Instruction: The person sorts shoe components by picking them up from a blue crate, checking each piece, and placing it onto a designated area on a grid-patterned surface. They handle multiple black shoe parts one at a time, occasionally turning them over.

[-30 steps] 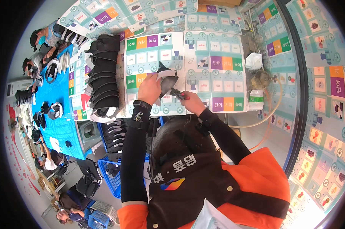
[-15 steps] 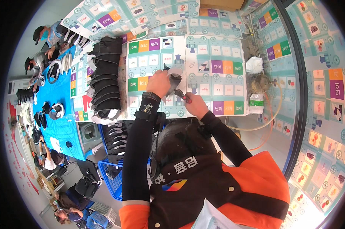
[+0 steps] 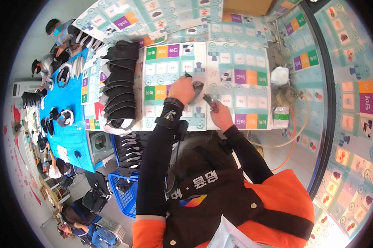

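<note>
My left hand (image 3: pixel 182 90) is closed on a small dark grey fabric piece (image 3: pixel 198 87) with a curved edge, above the patterned table sheet. The palm and fingers hide part of it. To its right, my right hand (image 3: pixel 222 117) grips a small hand tool (image 3: pixel 210 101) with a dark head and a red part on its handle. The tool's tip points up and left toward the fabric, with a gap between them. Its exact kind is too small to make out. Left of both hands stands a long stack of nested black curved fabric pieces (image 3: pixel 121 78).
A white cup-like object (image 3: pixel 279 75) and a green-and-white packet (image 3: pixel 281 113) sit at the table's right edge, near a yellowish hose (image 3: pixel 277 145). A blue crate (image 3: pixel 124 194) is below left. Other people work at a blue-covered table (image 3: pixel 73 136).
My right hand and its tool have drawn away from the fabric piece, down and right. The piece's pale flap no longer shows beside my left hand. The whole view has shifted slightly.
</note>
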The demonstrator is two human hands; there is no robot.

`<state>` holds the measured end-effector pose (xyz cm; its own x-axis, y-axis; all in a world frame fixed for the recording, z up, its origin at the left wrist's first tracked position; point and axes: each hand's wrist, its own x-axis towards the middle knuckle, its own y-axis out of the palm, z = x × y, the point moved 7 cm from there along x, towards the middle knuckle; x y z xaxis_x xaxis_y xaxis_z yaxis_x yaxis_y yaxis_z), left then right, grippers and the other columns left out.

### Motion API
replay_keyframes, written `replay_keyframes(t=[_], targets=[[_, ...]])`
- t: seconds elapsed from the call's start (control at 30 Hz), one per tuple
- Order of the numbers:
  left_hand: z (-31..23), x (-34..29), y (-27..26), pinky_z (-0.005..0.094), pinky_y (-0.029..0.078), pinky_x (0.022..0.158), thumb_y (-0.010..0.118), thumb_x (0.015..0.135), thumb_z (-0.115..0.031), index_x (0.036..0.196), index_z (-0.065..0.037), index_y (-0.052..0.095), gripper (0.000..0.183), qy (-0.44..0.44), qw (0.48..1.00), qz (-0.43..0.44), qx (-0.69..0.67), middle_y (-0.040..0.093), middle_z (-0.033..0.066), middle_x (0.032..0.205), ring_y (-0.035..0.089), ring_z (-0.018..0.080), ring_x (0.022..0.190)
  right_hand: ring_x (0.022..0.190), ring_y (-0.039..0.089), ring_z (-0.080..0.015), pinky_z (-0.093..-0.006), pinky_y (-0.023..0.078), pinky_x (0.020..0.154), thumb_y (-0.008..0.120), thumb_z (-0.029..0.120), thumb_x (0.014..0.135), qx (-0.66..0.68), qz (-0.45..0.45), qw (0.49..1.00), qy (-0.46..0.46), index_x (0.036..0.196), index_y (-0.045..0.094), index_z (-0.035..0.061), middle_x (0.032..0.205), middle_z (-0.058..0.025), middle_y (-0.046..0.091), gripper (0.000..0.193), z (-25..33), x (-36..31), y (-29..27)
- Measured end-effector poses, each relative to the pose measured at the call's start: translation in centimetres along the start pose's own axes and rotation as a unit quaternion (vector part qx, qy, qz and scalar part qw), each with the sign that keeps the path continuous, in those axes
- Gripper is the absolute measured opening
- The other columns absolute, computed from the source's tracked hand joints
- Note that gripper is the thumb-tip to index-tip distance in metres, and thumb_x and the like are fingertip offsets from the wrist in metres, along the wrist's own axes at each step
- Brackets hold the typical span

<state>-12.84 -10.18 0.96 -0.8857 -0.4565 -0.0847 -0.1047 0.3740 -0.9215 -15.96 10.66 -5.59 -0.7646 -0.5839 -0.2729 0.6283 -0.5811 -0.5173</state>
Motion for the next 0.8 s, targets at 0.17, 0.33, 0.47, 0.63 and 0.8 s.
replay_keyframes(t=[0.17,0.33,0.47,0.63,0.8], targets=[[3.2,-0.1,4.8,0.051,0.055,0.064,0.064,0.083,-0.031,0.08,-0.005,0.071,0.027,0.027,0.999,-0.001,-0.045,0.07,0.0195,0.075,0.068,0.0363,0.068,0.065,0.056,-0.0247,-0.0387,0.046,0.059,0.062,0.009,0.086,0.13,0.162,0.969,-0.131,0.102,0.068,0.0006,0.073,-0.0066,0.058,0.019,-5.2,1.0,7.0],[-1.2,-2.6,0.5,0.0485,0.058,0.069,0.064,0.083,-0.024,0.085,0.004,0.068,0.028,-0.023,0.993,-0.066,-0.099,0.068,0.0255,0.09,0.07,0.0427,0.078,0.064,0.057,-0.0146,-0.0278,0.047,0.058,0.068,0.007,0.078,0.235,0.189,0.953,-0.012,0.099,0.064,0.0051,0.082,-0.0001,0.062,0.021,-9.9,2.1,1.8],[3.7,-11.2,-9.1,0.0508,0.052,0.077,0.062,0.087,-0.015,0.096,-0.001,0.068,0.018,-0.09,0.963,-0.177,-0.181,0.066,0.0228,0.092,0.064,0.0428,0.089,0.098,0.062,-0.0511,-0.0504,0.051,0.088,0.061,0.008,0.087,-0.109,0.007,0.99,-0.085,0.121,0.058,0.0007,0.105,-0.0241,0.068,0.034,-15.5,6.9,-2.9],[13.1,-24.7,-12.9,0.0477,0.051,0.068,0.066,0.098,-0.026,0.099,0.003,0.068,0.029,-0.279,0.892,-0.279,-0.221,0.065,0.0277,0.08,0.065,0.0454,0.075,0.092,0.066,-0.0385,-0.0461,0.052,0.083,0.064,0.005,0.086,-0.245,0.104,0.958,-0.103,0.149,0.04,0.006,0.101,-0.0213,0.069,0.067,-9.1,10.5,-3.0],[16.5,-30.1,-11.3,0.0497,0.053,0.074,0.063,0.098,-0.026,0.1,0.002,0.07,0.029,-0.333,0.88,-0.282,-0.187,0.068,0.0281,0.09,0.066,0.0472,0.088,0.059,0.05,-0.0125,-0.0286,0.047,0.062,0.063,0.002,0.087,0.001,0.466,0.82,-0.332,0.164,0.029,0.0154,0.067,-0.0013,0.055,0.085,28.7,-5.7,4.0]])
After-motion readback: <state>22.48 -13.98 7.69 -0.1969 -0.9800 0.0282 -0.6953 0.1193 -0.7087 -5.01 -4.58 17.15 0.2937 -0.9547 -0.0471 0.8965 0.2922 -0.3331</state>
